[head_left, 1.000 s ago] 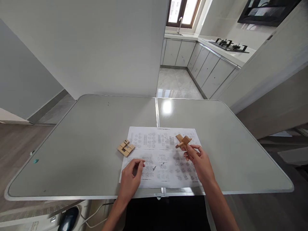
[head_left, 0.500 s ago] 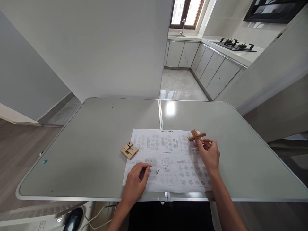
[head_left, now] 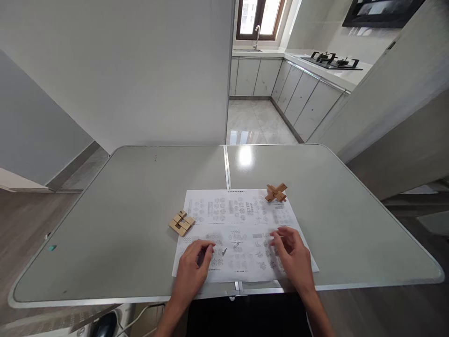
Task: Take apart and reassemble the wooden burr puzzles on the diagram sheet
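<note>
My left hand (head_left: pixel 192 266) rests over the lower left of a printed sheet (head_left: pixel 231 220), fingers loosely curled and a gap behind the thumb, with nothing seen in it. My right hand (head_left: pixel 293 258) hovers over the sheet's lower right, thumb and fingers apart and empty. At the sheet's upper right corner lies a cross-shaped wooden puzzle (head_left: pixel 276 192) of interlocking pieces, partly on the paper. By the left edge sits a pale wooden block puzzle (head_left: pixel 182 223) marked with a 3, with an opening in its middle.
The grey folding table (head_left: pixel 115 224) has a metal seam (head_left: pixel 227 167) down its middle. A small teal piece (head_left: pixel 52 247) lies near the left edge. Below the table at left are a dark computer mouse (head_left: pixel 104 325) and a cable. Beyond stand a wall and kitchen cabinets.
My right hand has let go of the wooden cross and drawn back toward me. The cross now lies at the sheet's upper right corner. My left hand stays about where it was; the view shifts slightly.
</note>
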A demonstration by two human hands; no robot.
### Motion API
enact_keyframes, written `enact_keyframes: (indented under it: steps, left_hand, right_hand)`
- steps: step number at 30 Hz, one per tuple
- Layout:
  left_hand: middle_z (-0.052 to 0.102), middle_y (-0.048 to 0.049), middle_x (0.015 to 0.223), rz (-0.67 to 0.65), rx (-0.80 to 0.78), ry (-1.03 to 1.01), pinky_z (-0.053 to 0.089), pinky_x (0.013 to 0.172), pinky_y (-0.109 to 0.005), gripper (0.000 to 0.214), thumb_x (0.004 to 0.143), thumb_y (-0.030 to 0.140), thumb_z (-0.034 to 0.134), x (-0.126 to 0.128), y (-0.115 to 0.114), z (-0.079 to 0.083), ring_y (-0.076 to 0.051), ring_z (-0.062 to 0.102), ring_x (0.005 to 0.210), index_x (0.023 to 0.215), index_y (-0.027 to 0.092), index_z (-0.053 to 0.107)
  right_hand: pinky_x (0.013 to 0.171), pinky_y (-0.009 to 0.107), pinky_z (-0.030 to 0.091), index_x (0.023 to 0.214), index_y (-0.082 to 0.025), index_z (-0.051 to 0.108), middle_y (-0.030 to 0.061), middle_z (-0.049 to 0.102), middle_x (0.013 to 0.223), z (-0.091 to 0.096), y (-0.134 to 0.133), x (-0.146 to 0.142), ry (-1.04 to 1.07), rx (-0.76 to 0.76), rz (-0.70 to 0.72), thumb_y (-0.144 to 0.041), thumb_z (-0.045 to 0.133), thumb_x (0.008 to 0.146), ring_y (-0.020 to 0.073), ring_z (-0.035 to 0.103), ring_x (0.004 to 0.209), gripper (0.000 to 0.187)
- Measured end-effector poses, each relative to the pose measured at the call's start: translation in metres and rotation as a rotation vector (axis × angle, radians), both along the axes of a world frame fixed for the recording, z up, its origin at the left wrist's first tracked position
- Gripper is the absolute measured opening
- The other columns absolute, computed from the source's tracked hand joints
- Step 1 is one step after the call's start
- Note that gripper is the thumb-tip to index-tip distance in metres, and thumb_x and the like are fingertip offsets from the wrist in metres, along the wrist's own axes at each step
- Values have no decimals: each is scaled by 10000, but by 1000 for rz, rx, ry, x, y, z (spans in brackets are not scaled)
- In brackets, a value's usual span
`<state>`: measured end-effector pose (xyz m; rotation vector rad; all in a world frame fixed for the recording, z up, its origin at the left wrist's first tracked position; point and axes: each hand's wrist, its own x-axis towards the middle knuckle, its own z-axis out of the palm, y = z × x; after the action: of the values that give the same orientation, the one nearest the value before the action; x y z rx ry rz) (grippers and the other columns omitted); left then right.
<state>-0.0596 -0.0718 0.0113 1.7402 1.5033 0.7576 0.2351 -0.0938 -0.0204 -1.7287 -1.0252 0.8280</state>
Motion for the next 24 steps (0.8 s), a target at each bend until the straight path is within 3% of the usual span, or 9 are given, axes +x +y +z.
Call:
enact_keyframes:
  steps: [4, 9, 12, 15, 17, 19, 24]
  left_hand:
    - [752, -70, 995, -17, 18, 17, 534, 817, -347, 333, 1062, 481, 488, -1, 1, -2, -246, 698, 913, 1029, 234, 709]
    - [742, -52, 946, 1, 58, 18, 545, 791, -323, 300, 1063, 452, 507, -2, -1, -1, -223, 692, 872, 1039, 229, 707]
    - [716, -53, 939, 86, 204, 66, 561, 814, -334, 256, 1060, 412, 518, -6, 0, 0, -221, 671, 871, 1046, 231, 697]
    - [690, -104, 1087, 229, 454, 221, 539, 983, -451, 231, 1021, 410, 579, -14, 11, -3, -285, 639, 1067, 1110, 222, 680]
    - [642, -165, 1240, 326, 534, 341, 454, 1102, -571, 377, 984, 469, 616, -22, 23, -5, -360, 572, 1239, 1237, 190, 638]
    - [554, -202, 1405, 378, 480, 415, 393, 1160, -614, 554, 955, 523, 635, -30, 36, -8, -394, 498, 1341, 1377, 172, 557]
    - [539, -212, 1462, 338, 334, 456, 395, 1166, -631, 792, 886, 604, 678, -42, 59, -13, -416, 488, 1374, 1494, 155, 439]
  right_hand:
    - [834, 371, 579, 1105, -218, 664, 93, 790, 1007, -2, -14, -3, -46, -14, 88, -553, 609, 997, 251, 744, 870, 355]
    - [769, 359, 572, 1075, -210, 679, 97, 781, 970, -5, -11, 0, -37, 10, 107, -554, 591, 1003, 251, 719, 829, 362]
    - [755, 355, 572, 1068, -211, 683, 96, 781, 970, -6, -10, 1, -25, 5, 109, -550, 597, 996, 247, 718, 818, 357]
    - [743, 354, 578, 1063, -209, 689, 98, 784, 970, -7, -10, 2, -25, 13, 110, -533, 610, 990, 244, 723, 806, 341]
    - [731, 355, 583, 1053, -206, 695, 102, 787, 956, -7, -10, 1, -24, 29, 106, -530, 619, 982, 245, 725, 790, 341]
    - [720, 356, 587, 1047, -205, 696, 102, 788, 942, -7, -10, 1, -23, 41, 101, -528, 621, 979, 244, 725, 772, 338]
    - [732, 358, 588, 1064, -209, 681, 98, 786, 950, -7, -10, 2, -11, 43, 120, -497, 613, 983, 237, 725, 771, 307]
